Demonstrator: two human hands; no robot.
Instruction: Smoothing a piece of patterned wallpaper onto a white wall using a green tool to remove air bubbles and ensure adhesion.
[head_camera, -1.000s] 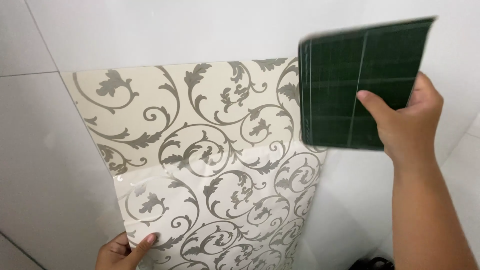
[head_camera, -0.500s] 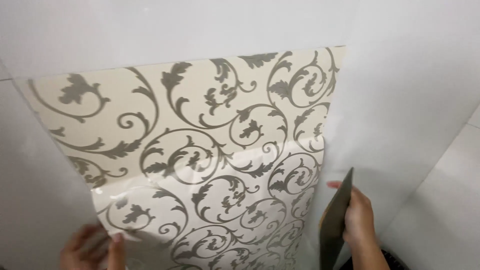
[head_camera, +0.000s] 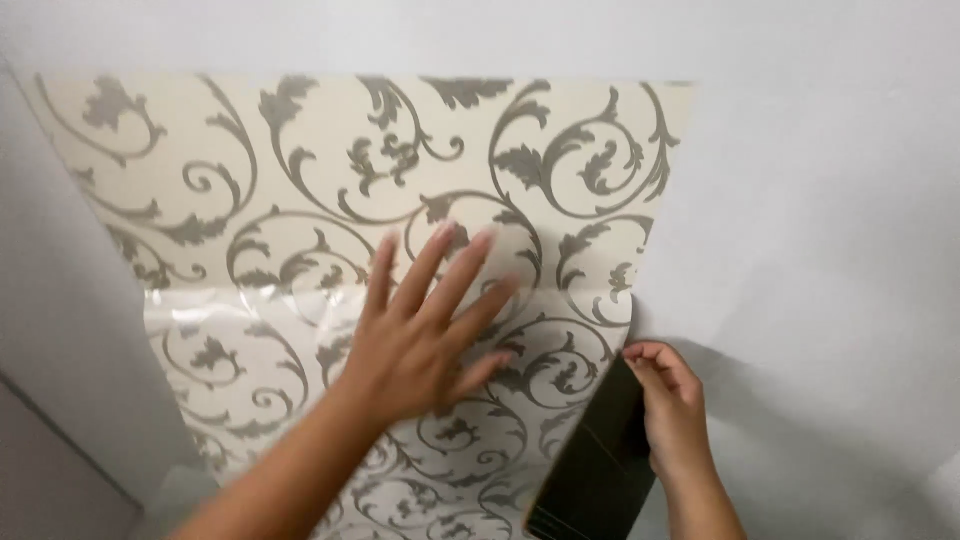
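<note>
A cream wallpaper sheet (head_camera: 330, 180) with grey scroll and leaf patterns lies against a white wall (head_camera: 820, 220). Its upper part is flat on the wall; the lower part looks glossy and hangs loose. My left hand (head_camera: 425, 320) is pressed flat on the middle of the sheet, fingers spread and pointing up. My right hand (head_camera: 672, 400) is at the sheet's right edge, gripping a dark green rectangular board (head_camera: 595, 465) that angles down towards the bottom of the view.
White tiled wall (head_camera: 70, 330) extends to the left of the sheet, with a dark grout line low at the left. A shadow falls on the wall right of my right hand.
The dark board came down from the upper right to the sheet's lower right edge. My left hand rose from the sheet's bottom edge to its middle and flattened there. The view moved closer.
</note>
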